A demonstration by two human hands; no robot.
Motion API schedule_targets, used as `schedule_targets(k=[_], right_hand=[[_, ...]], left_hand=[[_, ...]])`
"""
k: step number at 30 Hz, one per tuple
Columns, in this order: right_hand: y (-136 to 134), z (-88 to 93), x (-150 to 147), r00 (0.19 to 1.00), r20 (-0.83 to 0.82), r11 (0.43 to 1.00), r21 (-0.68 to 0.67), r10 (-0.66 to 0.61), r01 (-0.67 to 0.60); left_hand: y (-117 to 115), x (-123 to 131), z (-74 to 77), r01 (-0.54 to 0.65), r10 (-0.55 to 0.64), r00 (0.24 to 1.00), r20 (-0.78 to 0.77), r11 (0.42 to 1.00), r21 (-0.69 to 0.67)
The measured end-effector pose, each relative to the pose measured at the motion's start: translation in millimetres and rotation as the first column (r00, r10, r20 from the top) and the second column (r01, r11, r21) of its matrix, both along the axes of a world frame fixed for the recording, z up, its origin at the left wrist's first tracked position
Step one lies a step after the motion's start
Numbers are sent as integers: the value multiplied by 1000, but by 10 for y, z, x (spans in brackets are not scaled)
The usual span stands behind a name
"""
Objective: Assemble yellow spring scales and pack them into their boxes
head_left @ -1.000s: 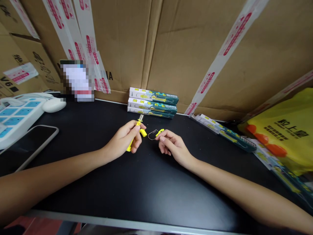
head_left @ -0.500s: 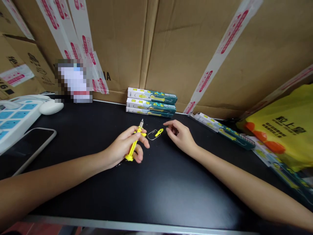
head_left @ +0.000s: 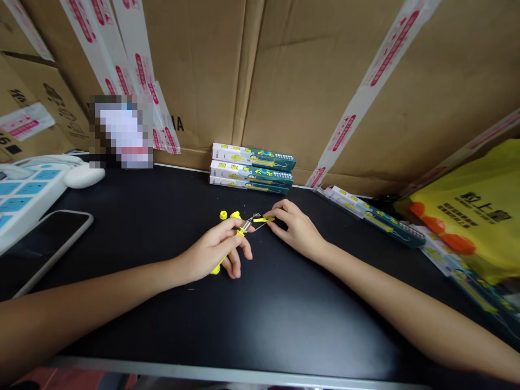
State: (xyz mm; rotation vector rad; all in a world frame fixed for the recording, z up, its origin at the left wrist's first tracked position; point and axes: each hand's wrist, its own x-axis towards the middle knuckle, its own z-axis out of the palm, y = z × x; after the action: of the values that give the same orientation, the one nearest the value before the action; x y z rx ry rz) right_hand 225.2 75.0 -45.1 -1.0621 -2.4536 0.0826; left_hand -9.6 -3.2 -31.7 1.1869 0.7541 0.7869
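Note:
My left hand (head_left: 221, 246) is closed around the yellow tube of a spring scale (head_left: 241, 233), whose clear and metallic end points up and to the right. The tube's lower yellow end (head_left: 216, 268) shows beneath the palm. Between the thumb and fingertips of my right hand (head_left: 299, 227) is a yellow hook piece (head_left: 265, 219), with a wire loop and a small dark spring (head_left: 257, 216) at its left. That spring end meets or overlaps the tube's tip; whether they are joined I cannot tell. A small yellow cap (head_left: 223, 215) and another yellow part (head_left: 235, 215) lie just beyond my left fingers.
Printed boxes (head_left: 251, 176) are stacked at the back, against a large cardboard carton (head_left: 195, 70). More boxes (head_left: 371, 216) and a yellow bag (head_left: 467, 211) line the right. On the left are a power strip (head_left: 32, 189), a white mouse (head_left: 84, 176) and a phone (head_left: 49, 249).
My right hand has picked up the hook piece from the table and brought its spring end to the tube. The tube has tilted rightward in my left hand, and the yellow cap has come into view.

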Motion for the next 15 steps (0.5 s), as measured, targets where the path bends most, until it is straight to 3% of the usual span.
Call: schedule_targets(k=[7, 11, 15], right_hand=[[11, 1, -6, 997, -64, 999, -33, 33, -36], [17, -17, -3, 969, -246, 995, -98, -6, -19], [-63, 7, -47, 889, -456, 976, -208, -44, -59]], left_hand=[[23, -10, -12, -69, 80, 989, -125, 993, 92], [14, -9, 42, -77, 85, 986, -144, 995, 61], [20, -23, 99, -66, 66, 991, -117, 998, 7]])
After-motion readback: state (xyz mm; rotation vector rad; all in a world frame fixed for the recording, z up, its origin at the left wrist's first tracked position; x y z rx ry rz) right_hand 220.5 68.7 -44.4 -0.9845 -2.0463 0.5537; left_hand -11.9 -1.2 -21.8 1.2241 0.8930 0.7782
